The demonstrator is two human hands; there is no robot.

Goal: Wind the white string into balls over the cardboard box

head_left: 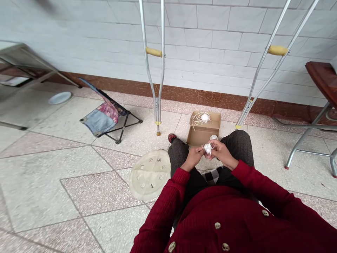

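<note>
A small white bundle of cord (207, 148) is between my two hands, above my lap. My left hand (194, 158) pinches it, or a strand of it, from the left with thumb and fingers. From the right, my right hand (222, 153) has its fingers curled round the bundle. A cord loop sticks out at the bundle's left side. Just beyond my hands, an open cardboard box (202, 133) lies on the floor. In its far part is a white ball (204, 117) with loose cord around it. Another white roundish thing (214, 137) is at the box's near right corner, partly hidden.
Two metal crutches (155, 75) (263, 66) with yellow grips lean against the tiled wall. A folding stool (101, 117) stands to the left, near a pale plate (60, 98). A round pale mat (149, 175) lies by my left leg. A brown chair (322, 82) is at right.
</note>
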